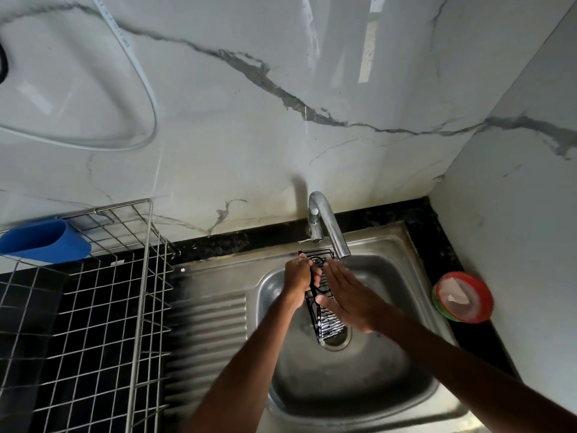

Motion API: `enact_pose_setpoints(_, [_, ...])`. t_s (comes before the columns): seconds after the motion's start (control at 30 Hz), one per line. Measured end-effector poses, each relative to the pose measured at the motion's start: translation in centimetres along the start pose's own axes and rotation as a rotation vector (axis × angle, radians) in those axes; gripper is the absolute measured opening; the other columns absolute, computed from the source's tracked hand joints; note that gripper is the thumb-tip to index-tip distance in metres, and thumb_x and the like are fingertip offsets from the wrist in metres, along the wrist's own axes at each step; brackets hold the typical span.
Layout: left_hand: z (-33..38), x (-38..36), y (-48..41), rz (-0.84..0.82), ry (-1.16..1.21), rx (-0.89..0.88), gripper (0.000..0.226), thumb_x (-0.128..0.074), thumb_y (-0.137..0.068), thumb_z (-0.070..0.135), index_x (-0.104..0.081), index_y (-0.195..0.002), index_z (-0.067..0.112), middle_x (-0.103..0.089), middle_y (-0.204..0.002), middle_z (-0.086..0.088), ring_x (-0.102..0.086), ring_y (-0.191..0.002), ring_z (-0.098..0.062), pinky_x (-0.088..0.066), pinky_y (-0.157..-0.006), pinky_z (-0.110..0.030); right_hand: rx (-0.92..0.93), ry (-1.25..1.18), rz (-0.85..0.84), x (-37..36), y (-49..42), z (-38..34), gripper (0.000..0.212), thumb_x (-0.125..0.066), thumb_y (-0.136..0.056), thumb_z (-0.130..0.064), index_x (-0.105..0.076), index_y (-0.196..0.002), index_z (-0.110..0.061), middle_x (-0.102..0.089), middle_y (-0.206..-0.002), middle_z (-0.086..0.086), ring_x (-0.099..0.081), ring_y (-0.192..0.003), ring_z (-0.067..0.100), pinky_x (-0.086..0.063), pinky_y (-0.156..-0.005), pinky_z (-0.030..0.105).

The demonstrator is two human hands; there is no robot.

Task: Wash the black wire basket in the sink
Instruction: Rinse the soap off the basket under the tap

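A narrow black wire basket (327, 323) hangs tilted over the steel sink (352, 385), its lower end near the drain, its upper end under the chrome tap spout (331, 229). My left hand (299, 281) grips the basket's left rim near the top. My right hand (349, 295) lies flat with straight fingers against the basket's wire floor from the right. The middle of the basket is hidden behind both hands. Wet patches glint on the lower wires.
A steel wire dish rack (103, 301) with a blue cup holder (43, 242) stands on the left, beside the ribbed drainboard (212, 332). A red and green round tub (462, 296) sits on the black counter to the right. Marble walls close in behind and right.
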State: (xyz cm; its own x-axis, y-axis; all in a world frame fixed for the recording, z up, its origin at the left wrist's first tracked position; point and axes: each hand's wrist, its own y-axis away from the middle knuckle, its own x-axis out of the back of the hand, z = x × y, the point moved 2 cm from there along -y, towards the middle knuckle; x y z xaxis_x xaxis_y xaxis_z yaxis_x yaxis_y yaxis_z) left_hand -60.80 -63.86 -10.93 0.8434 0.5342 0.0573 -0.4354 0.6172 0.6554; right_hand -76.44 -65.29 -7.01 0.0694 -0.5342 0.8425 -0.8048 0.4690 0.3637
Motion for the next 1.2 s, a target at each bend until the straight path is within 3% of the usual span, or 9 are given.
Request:
enact_pose_setpoints(0.23, [-0.4,0.6,-0.9,0.048,0.017,0.019,0.042,-0.035,-0.112,0.030,-0.055,-0.076,0.019,-0.061,-0.059,0.000,-0.049,-0.044,-0.011,-0.027,-0.046,-0.021,0.011,-0.145,0.033,0.7,-4.0,0.4,0.076,-0.015,-0.105,-0.057,0.008,-0.160,-0.010,0.012,-0.168,0.006,0.017,-0.153,0.013,0.000,-0.127,0.040])
enact_pose_setpoints(0.4, [-1.9,0.4,-1.6,0.059,-0.019,-0.087,0.032,-0.045,-0.103,0.023,-0.069,-0.083,0.013,-0.066,-0.072,-0.002,-0.060,-0.071,-0.019,-0.045,-0.058,-0.030,-0.048,-0.395,0.194,1.5,-6.5,-1.3,0.052,-0.021,-0.107,-0.051,-0.044,-0.137,-0.016,-0.054,-0.133,0.005,-0.048,-0.124,0.019,-0.035,-0.111,0.044])
enact_pose_setpoints(0.53, [-2.6,-0.5,-1.5,0.090,0.009,-0.154,0.036,-0.039,-0.090,0.039,-0.067,-0.086,0.017,-0.069,-0.084,-0.011,-0.067,-0.082,-0.023,-0.052,-0.072,-0.041,-0.058,-0.498,0.244,2.1,-7.2,-2.5,0.054,-0.030,-0.109,-0.042,-0.042,-0.151,-0.010,-0.047,-0.152,0.010,-0.040,-0.142,0.020,-0.026,-0.117,0.031])
enact_pose_setpoints(0.63, [-2.2,-0.9,-1.0,0.205,-0.025,-0.175,0.033,-0.043,-0.102,0.024,-0.063,-0.076,0.018,-0.065,-0.074,-0.004,-0.064,-0.075,-0.021,-0.052,-0.070,-0.041,-0.010,-0.454,0.265,2.1,-7.0,-1.8,0.043,-0.029,-0.110,-0.040,-0.053,-0.129,-0.010,-0.059,-0.126,0.007,-0.052,-0.116,0.019,-0.039,-0.102,0.032])
enact_pose_setpoints(0.7, [-1.9,-1.0,-1.0,0.267,-0.058,-0.203,0.038,-0.046,-0.105,0.014,-0.064,-0.072,0.021,-0.062,-0.068,0.005,-0.059,-0.068,-0.012,-0.047,-0.066,-0.035,-0.003,-0.416,0.259,1.8,-6.7,-1.2,0.039,-0.024,-0.109,-0.043,-0.051,-0.117,-0.017,-0.053,-0.113,-0.002,-0.049,-0.107,0.015,-0.042,-0.097,0.040])
enact_pose_setpoints(0.77, [-1.9,-1.0,-1.2,0.273,-0.071,-0.222,0.041,-0.046,-0.106,0.013,-0.066,-0.071,0.017,-0.063,-0.065,0.006,-0.056,-0.061,-0.007,-0.044,-0.058,-0.029,0.010,-0.327,0.230,1.5,-6.0,-0.9,0.055,-0.016,-0.106,-0.051,-0.046,-0.137,-0.016,-0.048,-0.137,0.003,-0.041,-0.132,0.018,-0.032,-0.116,0.039])
enact_pose_setpoints(0.93, [-1.4,-0.2,-2.3,0.349,-0.135,-0.155,0.058,-0.041,-0.110,0.033,-0.067,-0.071,-0.001,-0.072,-0.078,-0.022,-0.064,-0.069,-0.033,-0.042,-0.064,-0.037,0.026,-0.222,0.142,-1.1,-2.3,-1.0,0.087,0.005,-0.094,-0.069,0.005,-0.161,-0.012,0.017,-0.167,0.005,0.022,-0.152,0.012,0.007,-0.126,0.035])
enact_pose_setpoints(1.13, [-1.8,-0.9,-1.4,0.282,-0.202,-0.263,0.063,-0.040,-0.112,0.023,-0.047,-0.050,0.017,-0.048,-0.049,-0.002,-0.043,-0.038,-0.005,-0.033,-0.047,-0.026,-0.005,-0.093,0.110,-3.8,0.7,-1.5,0.087,0.000,-0.098,-0.069,0.018,-0.157,-0.008,0.027,-0.164,0.012,0.030,-0.150,0.020,0.011,-0.124,0.041])
enact_pose_setpoints(1.2, [-1.7,-0.7,-1.8,0.302,-0.169,-0.238,0.061,-0.040,-0.112,0.027,-0.056,-0.055,0.012,-0.059,-0.057,-0.013,-0.056,-0.050,-0.017,-0.040,-0.052,-0.030,-0.026,-0.188,0.100,-2.6,-1.0,-1.2,0.093,0.005,-0.092,-0.076,0.018,-0.157,-0.010,0.026,-0.165,0.010,0.028,-0.151,0.018,0.010,-0.125,0.041])
